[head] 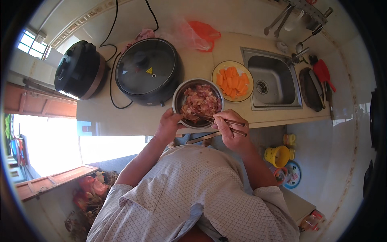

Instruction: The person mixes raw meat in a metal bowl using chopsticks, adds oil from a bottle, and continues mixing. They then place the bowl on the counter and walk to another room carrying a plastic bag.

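Note:
My left hand (170, 125) grips the rim of a round stainless steel bowl (219, 90) at its lower left, thumb over the edge. Raw sliced meat (201, 99) fills much of the bowl. In my right hand (232, 130) is a pair of dark chopsticks (234, 122), held at the bowl's lower right with their tips in the meat. Just right of the bowl, a plate (215, 74) with a patterned rim holds several cut orange pieces (232, 81) that look like carrot or pumpkin. A black electric pan (148, 69) with a steamed glass lid stands to the left.
A black electric cooker (80, 69) stands at the counter's left end. A red plastic bag (205, 34) lies by the wall. At right are a steel sink (273, 80) and a dark cutting board (310, 90) with a knife (316, 83). Utensils (279, 21) hang above. A yellow bucket (277, 156) is below.

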A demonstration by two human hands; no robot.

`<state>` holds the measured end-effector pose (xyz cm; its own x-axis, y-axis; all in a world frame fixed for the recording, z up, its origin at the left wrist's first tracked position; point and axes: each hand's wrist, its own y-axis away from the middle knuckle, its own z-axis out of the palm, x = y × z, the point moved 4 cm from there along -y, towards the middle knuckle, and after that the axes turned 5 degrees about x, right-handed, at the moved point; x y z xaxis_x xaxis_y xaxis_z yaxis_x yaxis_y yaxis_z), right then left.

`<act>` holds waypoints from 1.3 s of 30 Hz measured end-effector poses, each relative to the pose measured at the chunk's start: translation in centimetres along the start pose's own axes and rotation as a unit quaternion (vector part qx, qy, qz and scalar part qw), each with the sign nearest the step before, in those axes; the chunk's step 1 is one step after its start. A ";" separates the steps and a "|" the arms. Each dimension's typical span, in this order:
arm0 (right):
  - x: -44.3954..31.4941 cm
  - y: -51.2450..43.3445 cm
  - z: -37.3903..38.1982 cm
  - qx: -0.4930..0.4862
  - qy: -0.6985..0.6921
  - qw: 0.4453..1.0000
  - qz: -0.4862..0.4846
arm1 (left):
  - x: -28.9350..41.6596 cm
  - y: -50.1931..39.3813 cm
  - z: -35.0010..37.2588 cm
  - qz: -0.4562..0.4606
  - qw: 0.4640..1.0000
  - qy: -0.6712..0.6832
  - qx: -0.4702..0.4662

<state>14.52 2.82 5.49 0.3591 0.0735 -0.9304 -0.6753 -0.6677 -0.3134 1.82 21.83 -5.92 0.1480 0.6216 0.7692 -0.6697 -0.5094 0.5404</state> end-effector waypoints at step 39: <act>1.6 -0.5 -7.4 0.122 0.043 0.990 0.063 | -0.1 0.6 -0.7 -0.005 1.000 -0.005 0.017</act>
<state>20.25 -2.22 5.58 0.3094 -0.0689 -0.9484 -0.8496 -0.4680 -0.2432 0.94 21.89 -5.89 0.1623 0.6201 0.7675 -0.6436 -0.5231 0.5587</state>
